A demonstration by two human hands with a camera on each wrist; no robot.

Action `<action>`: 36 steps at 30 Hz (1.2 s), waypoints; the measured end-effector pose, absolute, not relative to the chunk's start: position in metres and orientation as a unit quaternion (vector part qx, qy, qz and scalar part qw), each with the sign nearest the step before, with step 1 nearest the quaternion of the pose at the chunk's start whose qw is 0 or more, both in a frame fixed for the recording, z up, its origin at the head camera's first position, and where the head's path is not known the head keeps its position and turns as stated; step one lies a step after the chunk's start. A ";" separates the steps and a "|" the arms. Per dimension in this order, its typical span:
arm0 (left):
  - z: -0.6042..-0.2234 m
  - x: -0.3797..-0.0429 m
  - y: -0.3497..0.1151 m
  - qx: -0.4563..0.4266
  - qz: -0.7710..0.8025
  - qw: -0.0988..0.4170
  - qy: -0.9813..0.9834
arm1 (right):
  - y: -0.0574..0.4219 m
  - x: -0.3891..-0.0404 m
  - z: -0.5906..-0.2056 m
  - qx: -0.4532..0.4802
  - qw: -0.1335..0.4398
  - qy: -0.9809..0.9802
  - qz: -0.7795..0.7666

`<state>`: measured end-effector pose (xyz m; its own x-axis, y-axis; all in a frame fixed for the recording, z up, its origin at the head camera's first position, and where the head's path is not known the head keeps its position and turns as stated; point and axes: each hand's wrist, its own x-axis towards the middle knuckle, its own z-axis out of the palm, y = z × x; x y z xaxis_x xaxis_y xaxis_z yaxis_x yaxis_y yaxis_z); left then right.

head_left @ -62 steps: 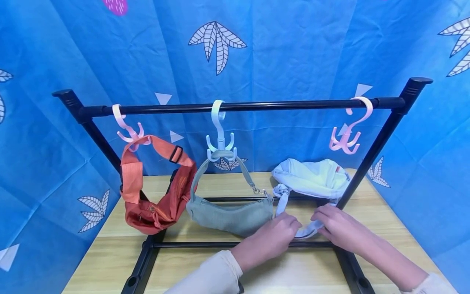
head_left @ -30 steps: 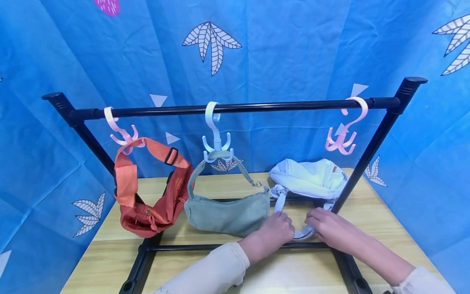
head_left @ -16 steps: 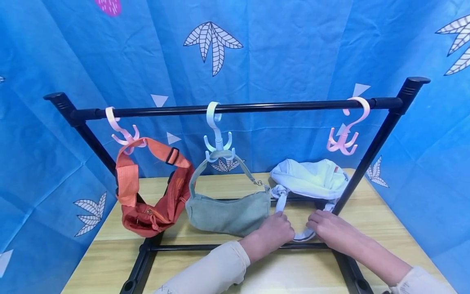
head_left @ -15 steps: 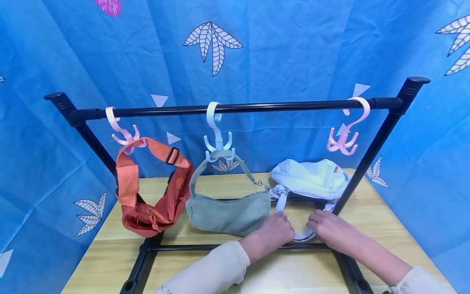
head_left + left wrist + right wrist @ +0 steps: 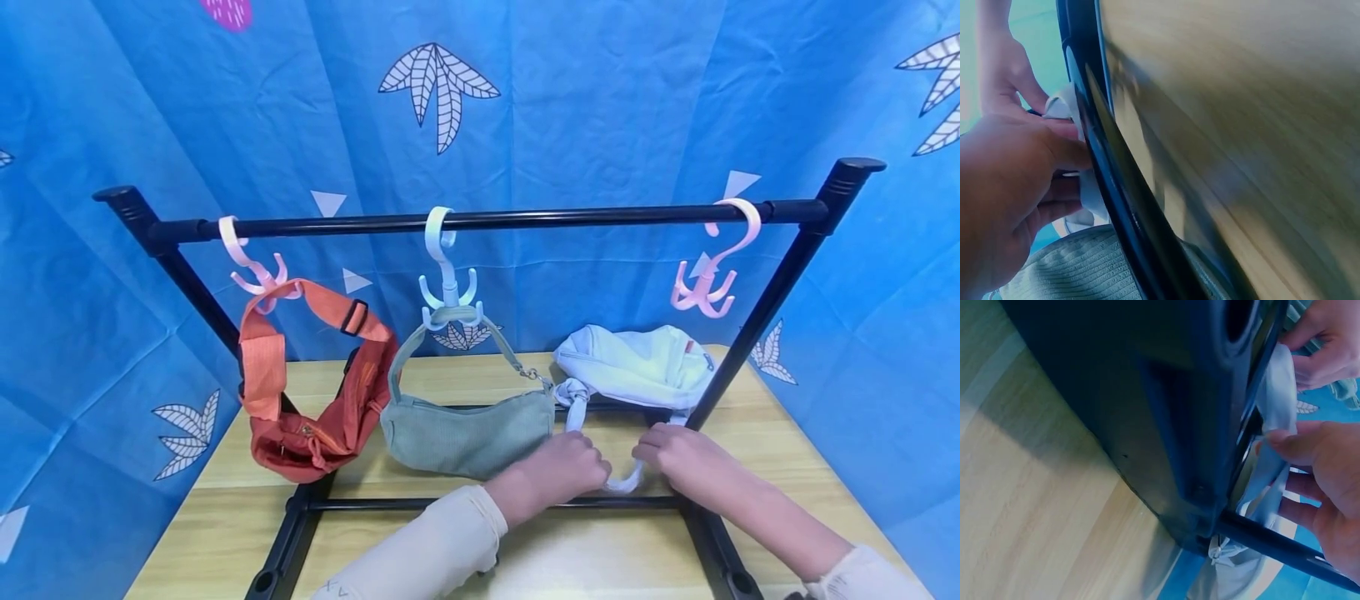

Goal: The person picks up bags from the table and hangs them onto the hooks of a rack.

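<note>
A pale blue bag (image 5: 630, 362) lies on the table at the back right, its cloth strap (image 5: 628, 481) coming forward toward me and tied in a knot (image 5: 573, 392) near the bag's left end. My left hand (image 5: 564, 468) pinches the strap beside the green bag. A short way to the right, my right hand (image 5: 681, 454) pinches the same strap near the rack's right post. Between the two hands the strap sags in a short curve. In the right wrist view the strap (image 5: 1279, 384) runs flat between the thumb and fingers, close beside the black rack.
A black rack (image 5: 562, 218) stands over the table (image 5: 615, 550), its low bars crossing near both hands. A red bag (image 5: 322, 433) hangs on a left pink hook (image 5: 258, 271), a green bag (image 5: 468, 437) on the blue hook (image 5: 448, 279). A right pink hook (image 5: 705, 287) holds nothing.
Both hands stay on the strap with only small shifts. The piece of strap between them looks narrower and more curved than half a second ago. The head view has shifted slightly.
</note>
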<state>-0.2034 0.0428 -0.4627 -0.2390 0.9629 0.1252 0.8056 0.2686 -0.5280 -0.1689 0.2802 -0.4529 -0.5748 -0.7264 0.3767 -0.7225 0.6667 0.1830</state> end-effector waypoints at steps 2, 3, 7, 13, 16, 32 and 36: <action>-0.461 -0.205 0.043 -0.583 0.168 0.216 -0.765 | 0.281 -0.167 -0.450 0.391 0.210 -0.896 0.012; -0.460 -0.205 0.043 -0.584 0.159 0.215 -0.766 | 0.281 -0.166 -0.449 0.381 0.208 -0.901 0.020; -0.457 -0.207 0.044 -0.587 0.117 0.216 -0.771 | 0.280 -0.163 -0.443 0.335 0.213 -0.916 0.053; -0.451 -0.209 0.044 -0.571 0.032 0.207 -0.794 | 0.280 -0.162 -0.435 0.289 0.244 -0.917 0.129; -0.446 -0.209 0.044 -0.560 -0.008 0.201 -0.804 | 0.279 -0.162 -0.432 0.264 0.260 -0.913 0.170; -0.428 -0.211 0.046 -0.509 -0.151 0.194 -0.825 | 0.278 -0.160 -0.418 0.183 0.298 -0.889 0.296; -0.422 -0.212 0.047 -0.499 -0.206 0.191 -0.820 | 0.275 -0.159 -0.412 0.161 0.298 -0.885 0.318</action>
<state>-0.2120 0.0468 -0.4217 -0.4298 0.7394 0.5183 0.8966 0.4173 0.1482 -0.1592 0.2751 -0.4123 -0.7702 -0.0962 0.6305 -0.4756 0.7453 -0.4673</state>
